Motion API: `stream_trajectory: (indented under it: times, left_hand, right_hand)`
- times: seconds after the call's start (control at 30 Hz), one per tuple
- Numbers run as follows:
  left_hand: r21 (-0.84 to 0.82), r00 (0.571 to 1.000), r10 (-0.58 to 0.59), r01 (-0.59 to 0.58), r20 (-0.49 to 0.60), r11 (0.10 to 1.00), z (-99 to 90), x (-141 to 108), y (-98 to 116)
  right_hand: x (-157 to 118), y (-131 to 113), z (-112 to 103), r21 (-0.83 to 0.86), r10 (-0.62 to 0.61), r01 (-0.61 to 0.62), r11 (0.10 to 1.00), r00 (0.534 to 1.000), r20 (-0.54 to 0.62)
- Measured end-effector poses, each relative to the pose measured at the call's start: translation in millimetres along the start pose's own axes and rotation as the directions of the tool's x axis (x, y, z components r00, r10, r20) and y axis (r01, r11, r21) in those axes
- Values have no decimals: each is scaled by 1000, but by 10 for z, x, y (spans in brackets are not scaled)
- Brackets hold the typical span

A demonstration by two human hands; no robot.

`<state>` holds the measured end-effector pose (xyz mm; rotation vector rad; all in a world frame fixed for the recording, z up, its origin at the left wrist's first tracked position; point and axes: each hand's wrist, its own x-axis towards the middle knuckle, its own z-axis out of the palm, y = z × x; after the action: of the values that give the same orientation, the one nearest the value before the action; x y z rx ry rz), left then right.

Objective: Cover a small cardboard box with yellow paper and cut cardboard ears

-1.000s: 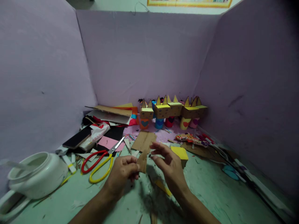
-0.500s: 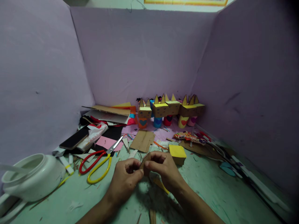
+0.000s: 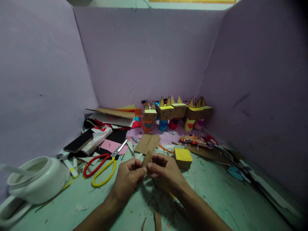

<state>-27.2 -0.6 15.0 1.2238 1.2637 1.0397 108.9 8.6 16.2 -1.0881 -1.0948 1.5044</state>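
Low in the middle of the view, a small brown cardboard piece (image 3: 147,158) stands up between my fingers. My left hand (image 3: 128,179) pinches its lower left side with thumb and fingers. From the right, my right hand (image 3: 166,170) grips the same piece, its fingers curled. A small box with a yellow top (image 3: 183,155) sits just beyond my right hand. Scissors with one red and one yellow handle (image 3: 113,156) lie open to the left. Beyond the hands is a flat cardboard piece (image 3: 148,143).
Box-headed cardboard figures (image 3: 166,113) line the back. At the left are a white pot (image 3: 40,186), a dark phone (image 3: 78,141) and stacked cardboard (image 3: 113,113). Patterned scraps (image 3: 196,140) and long rods (image 3: 260,183) lie right. Purple panels (image 3: 149,54) enclose the table.
The cardboard piece now points more upright and shows more above my fingertips. My right hand's fingers have lowered and closed in slightly. The view has shifted a little.
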Motion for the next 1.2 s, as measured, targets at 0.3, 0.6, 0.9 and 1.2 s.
stream_trajectory:
  times: [0.3, 0.6, 0.9, 1.2]
  left_hand:
    - [-166, 993, -110, 101, -51, 981, -17, 91, -59]
    - [-144, 992, -65, 50, -106, 988, -59, 119, -49]
    - [53, 998, 34, -31, -59, 998, -7, 157, -27]
    - [206, 986, 163, -151, -42, 967, 261, 256, 473]
  right_hand:
    - [82, 28, -64, 6, 12, -11, 1000, 994, -106]
    - [57, -127, -247, -28, -134, 131, 991, 980, -150]
    - [-127, -607, -1173, -163, -418, 385, 909, 841, -344]
    - [104, -262, -1389, -161, -399, 366, 917, 868, -297]
